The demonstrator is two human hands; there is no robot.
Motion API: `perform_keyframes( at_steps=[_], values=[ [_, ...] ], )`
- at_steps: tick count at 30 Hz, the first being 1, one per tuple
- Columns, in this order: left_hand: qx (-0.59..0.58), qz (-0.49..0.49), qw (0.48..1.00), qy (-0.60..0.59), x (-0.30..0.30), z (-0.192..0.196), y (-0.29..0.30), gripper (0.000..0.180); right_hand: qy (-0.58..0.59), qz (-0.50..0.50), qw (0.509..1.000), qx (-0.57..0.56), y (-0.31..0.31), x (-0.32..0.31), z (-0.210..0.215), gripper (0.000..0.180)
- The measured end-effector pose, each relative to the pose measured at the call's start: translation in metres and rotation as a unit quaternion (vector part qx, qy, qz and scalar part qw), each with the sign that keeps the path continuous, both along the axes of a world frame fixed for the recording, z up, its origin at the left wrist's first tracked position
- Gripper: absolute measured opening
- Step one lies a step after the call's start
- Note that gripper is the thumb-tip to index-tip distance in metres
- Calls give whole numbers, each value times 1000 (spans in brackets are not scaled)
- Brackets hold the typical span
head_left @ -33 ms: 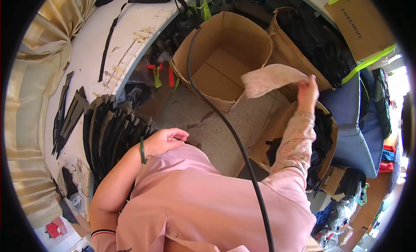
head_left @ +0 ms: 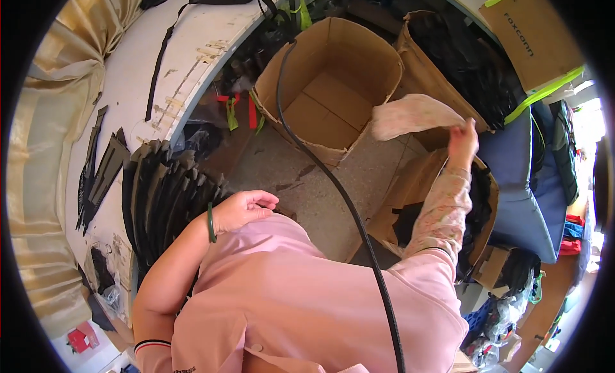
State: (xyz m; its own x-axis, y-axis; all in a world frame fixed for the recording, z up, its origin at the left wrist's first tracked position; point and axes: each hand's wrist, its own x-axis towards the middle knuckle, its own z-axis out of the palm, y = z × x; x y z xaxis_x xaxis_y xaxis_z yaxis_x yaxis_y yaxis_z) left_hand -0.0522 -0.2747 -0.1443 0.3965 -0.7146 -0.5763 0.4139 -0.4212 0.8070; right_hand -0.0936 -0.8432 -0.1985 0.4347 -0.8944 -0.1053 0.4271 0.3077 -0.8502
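Observation:
A pale pink floral cloth (head_left: pixel 413 115) hangs in the air at the right. Its end near my wrist is pinched in my right hand (head_left: pixel 462 142), and the rest swings out to the left, past the near right rim of a large cardboard box (head_left: pixel 368 46). The cloth's pattern resembles that of the sleeve cover (head_left: pixel 442 209) on my right forearm. My left hand (head_left: pixel 242 209) lies against my pink shirt (head_left: pixel 275 238), fingers loosely stretched and holding nothing. Round that wrist sits a dark green bangle (head_left: pixel 211 222); the left forearm is bare.
A black cable (head_left: pixel 339 187) runs down across the middle, in front of the box. Stacked black strips (head_left: pixel 170 193) hang by the white table (head_left: pixel 122 72) at left. Boxes of dark material (head_left: pixel 458 59) and a blue padded chair (head_left: pixel 512 174) stand at right.
My right hand has moved a little to the right and down, drawing the pink floral cloth along with it. The left hand has stayed in place.

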Motion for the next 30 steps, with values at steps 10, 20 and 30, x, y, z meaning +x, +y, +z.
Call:
perform_keyframes(
  at_steps=[10,20,30],
  values=[
    [46,19,999,20,-5,-19,0,32,330,-289,882,170,-65,-215,-164,42],
    [11,56,980,-190,4,-6,-26,18,223,23,957,-182,186,30,-74,11],
    [2,251,898,-361,34,-5,-10,28,25,524,850,42,493,184,-3,15]
  ],
)
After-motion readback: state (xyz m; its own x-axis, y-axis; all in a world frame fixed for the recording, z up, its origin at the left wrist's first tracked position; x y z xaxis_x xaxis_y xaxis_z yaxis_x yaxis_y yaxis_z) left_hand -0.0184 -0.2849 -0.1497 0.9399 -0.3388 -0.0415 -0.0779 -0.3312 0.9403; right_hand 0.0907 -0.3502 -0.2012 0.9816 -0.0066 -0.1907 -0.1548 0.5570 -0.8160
